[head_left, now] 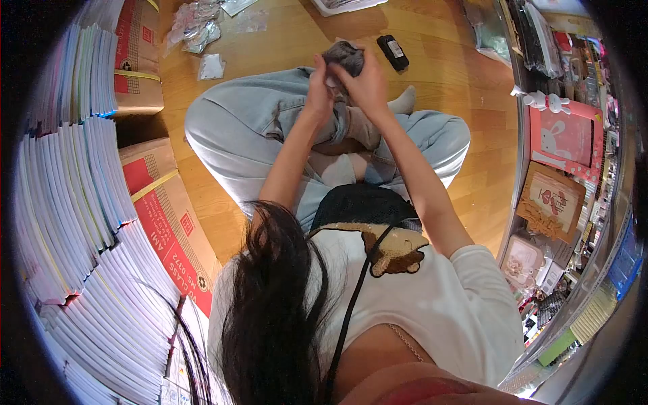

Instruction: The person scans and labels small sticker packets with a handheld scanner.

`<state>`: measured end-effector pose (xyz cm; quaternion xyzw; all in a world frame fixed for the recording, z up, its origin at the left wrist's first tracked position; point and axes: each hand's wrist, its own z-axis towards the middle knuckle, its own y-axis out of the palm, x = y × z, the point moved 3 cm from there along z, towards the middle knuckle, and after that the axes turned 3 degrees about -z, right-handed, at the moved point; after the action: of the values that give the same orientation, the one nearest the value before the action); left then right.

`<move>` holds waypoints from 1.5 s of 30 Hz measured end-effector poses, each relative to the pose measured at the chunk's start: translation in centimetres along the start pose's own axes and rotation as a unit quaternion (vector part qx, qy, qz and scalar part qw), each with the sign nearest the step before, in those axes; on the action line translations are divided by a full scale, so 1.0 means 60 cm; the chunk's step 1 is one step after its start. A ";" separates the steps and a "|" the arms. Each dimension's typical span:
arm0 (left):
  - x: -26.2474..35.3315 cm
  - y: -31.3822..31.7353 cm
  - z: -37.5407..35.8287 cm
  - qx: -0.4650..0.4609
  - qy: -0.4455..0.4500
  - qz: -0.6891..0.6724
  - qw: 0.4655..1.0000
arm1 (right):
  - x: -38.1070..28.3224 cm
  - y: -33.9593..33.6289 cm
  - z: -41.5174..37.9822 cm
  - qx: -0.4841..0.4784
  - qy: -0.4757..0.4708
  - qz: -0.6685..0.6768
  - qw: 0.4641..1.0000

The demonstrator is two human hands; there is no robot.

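A small dark grey, soft-looking item [345,58] is held up between both hands, above the crossed legs in light blue jeans [236,118]. My left hand [320,91] grips its left side, with the fingers closed on it. My right hand [368,84] is closed around its right and lower side. Something pale shows just under the item, between the hands; what it is cannot be made out. A black object with a white label [393,52] lies on the wooden floor to the right of my right hand.
Clear plastic packets [202,34] and a small white packet [211,67] lie on the floor at upper left. A white tray [344,5] is at the top edge. Stacked papers [74,202] and red-brown boxes [172,223] line the left; a crowded shelf [523,169] stands right.
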<state>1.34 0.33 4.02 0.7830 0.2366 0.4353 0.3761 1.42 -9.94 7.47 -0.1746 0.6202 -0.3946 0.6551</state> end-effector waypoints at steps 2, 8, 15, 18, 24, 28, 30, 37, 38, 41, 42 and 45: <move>-0.034 -0.016 0.008 -0.023 0.017 0.096 0.995 | -0.009 -0.010 0.021 0.010 0.064 -0.023 0.998; -0.027 -0.011 0.014 -0.032 0.047 0.066 0.996 | 0.078 0.012 0.092 0.097 0.153 0.091 0.979; -0.014 -0.005 0.007 0.012 -0.003 -0.065 0.998 | 0.003 0.024 -0.005 0.082 -0.102 0.039 0.991; -0.058 -0.035 0.023 -0.024 -0.008 0.007 1.000 | 0.037 0.030 0.024 0.040 0.055 0.091 0.994; -0.034 0.002 -0.006 -0.053 0.078 0.177 0.980 | 0.095 -0.023 0.096 0.071 0.140 0.017 0.987; 0.002 -0.010 0.012 -0.019 0.085 0.091 0.992 | 0.137 -0.038 0.075 0.093 0.181 0.192 0.960; -0.010 -0.015 0.023 -0.023 0.070 0.008 0.997 | 0.131 -0.030 0.036 0.040 0.163 0.260 0.951; -0.004 0.004 0.001 -0.108 -0.062 -0.019 0.992 | 0.032 -0.014 -0.032 -0.069 -0.015 0.127 0.989; -0.005 -0.003 0.007 -0.120 -0.059 0.011 0.991 | 0.044 -0.014 -0.033 -0.067 0.013 0.149 0.986; -0.002 -0.016 0.025 -0.120 -0.010 0.134 0.984 | 0.102 -0.033 -0.023 -0.058 0.100 0.252 0.961; 0.011 -0.017 0.027 -0.089 0.032 0.198 0.976 | 0.107 -0.047 -0.018 -0.058 0.134 0.315 0.938; 0.024 -0.023 0.035 -0.021 0.126 0.286 0.950 | 0.107 -0.062 -0.027 -0.100 0.199 0.421 0.879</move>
<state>3.83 1.36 2.93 0.7484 0.0388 0.6248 0.2191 -1.75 -16.55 5.58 0.1202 0.7889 -0.0441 0.6010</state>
